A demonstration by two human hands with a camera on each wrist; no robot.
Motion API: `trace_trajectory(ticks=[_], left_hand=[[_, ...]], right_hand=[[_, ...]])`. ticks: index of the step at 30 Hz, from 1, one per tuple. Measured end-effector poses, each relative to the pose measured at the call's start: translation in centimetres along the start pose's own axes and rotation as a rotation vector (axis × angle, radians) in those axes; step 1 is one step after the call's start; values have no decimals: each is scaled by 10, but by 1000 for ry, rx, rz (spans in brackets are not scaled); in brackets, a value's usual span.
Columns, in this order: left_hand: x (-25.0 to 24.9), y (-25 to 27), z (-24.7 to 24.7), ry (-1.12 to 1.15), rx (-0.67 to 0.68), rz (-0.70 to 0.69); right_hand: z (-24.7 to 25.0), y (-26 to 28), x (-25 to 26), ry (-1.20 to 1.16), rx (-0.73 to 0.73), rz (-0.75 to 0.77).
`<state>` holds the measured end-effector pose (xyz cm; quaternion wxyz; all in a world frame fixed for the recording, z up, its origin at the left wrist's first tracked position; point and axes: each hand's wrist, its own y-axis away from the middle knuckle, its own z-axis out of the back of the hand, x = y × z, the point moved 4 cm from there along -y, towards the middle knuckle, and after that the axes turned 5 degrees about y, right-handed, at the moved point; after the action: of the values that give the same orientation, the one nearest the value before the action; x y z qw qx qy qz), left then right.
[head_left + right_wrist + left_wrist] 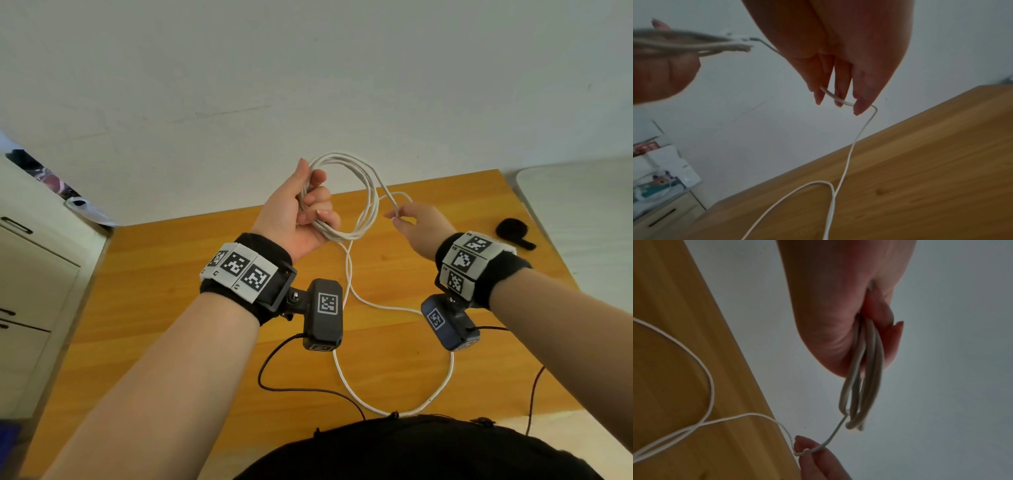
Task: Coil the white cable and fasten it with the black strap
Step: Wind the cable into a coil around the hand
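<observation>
My left hand [301, 209] is raised above the wooden table [171, 308] and grips several loops of the white cable [366, 192] in its curled fingers; the bundle [863, 369] shows edge-on in the left wrist view. To the right, my right hand [411, 222] pinches a strand of the cable [836, 97] between its fingertips [807, 449]. From there the loose cable [349, 284] drops to the table and runs in a wide loop toward my body. The black strap [513, 231] lies on the table at the far right, beyond my right hand.
A white wall [308, 85] stands behind the table. A pale cabinet [30, 274] with drawers and clutter on top stands at the left. A white rounded surface [582, 205] adjoins the table at the right. Thin dark camera leads [291, 387] trail across the near table.
</observation>
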<state>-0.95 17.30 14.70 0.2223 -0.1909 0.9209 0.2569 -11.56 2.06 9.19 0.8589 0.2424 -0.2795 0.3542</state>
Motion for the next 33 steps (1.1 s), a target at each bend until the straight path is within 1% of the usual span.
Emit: trace_trajectory(ticks=[5, 10, 13, 16, 20, 22, 24, 27, 30, 33], left_hand=[[-3, 2, -9, 82, 32, -2], [-10, 3, -10, 153, 34, -68], [-14, 1, -12, 191, 15, -128], [-15, -3, -15, 197, -19, -194], [-14, -7, -18, 142, -85, -267], [-13, -10, -18, 126, -108, -287], [-13, -12, -19, 79, -126, -302], [-12, -15, -22, -58, -148, -312], [-10, -15, -25, -261, -180, -359], [-9, -15, -27, -488, -210, -426]], right_hand=[[1, -12, -1, 143, -33, 52], [2, -12, 5, 52, -53, 115], [-3, -7, 12, 65, -34, 157], [-9, 1, 20, 176, 0, 229], [-16, 14, 36, 369, 44, 405], [-15, 19, 42, 414, 68, 446], [-16, 21, 45, 441, 93, 464], [-14, 24, 48, 489, 92, 484], [-7, 27, 54, 570, 81, 503], [-2, 29, 56, 548, 97, 478]])
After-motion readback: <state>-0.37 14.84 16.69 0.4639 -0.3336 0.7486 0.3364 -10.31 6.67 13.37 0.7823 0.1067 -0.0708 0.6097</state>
